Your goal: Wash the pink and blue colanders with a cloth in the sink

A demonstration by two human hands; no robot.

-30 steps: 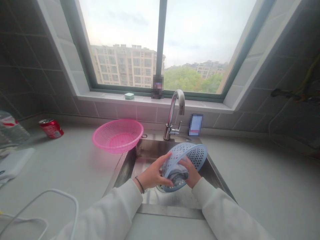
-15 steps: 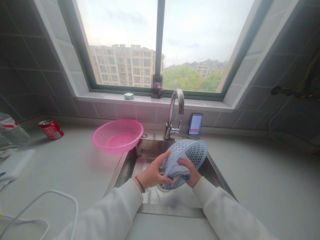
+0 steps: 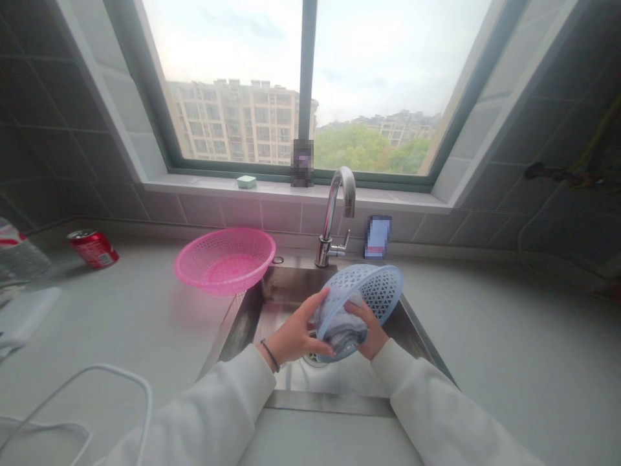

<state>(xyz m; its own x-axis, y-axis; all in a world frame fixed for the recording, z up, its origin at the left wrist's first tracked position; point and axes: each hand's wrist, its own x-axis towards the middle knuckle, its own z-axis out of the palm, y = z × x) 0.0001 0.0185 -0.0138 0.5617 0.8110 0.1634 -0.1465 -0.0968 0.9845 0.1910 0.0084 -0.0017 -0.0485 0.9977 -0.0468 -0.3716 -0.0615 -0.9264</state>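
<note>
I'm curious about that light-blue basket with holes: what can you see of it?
The light-blue, round, plastic-looking basket has a plain rim and walls pierced with small triangular holes. It is tilted above the grey metal sink. The left fingers grip its left side; the right fingers hold a bunched whitish-grey cloth against it. Its base is unclear.

White sleeves (image 3: 208, 404), dark wristband (image 3: 270, 355)

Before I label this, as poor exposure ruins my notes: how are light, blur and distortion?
Head view: bright window, dim right wall. Head view: sink floor shines; holes in blue basket read clearly, grey bundle looks soft. Head view: window frame splays outward.
</note>
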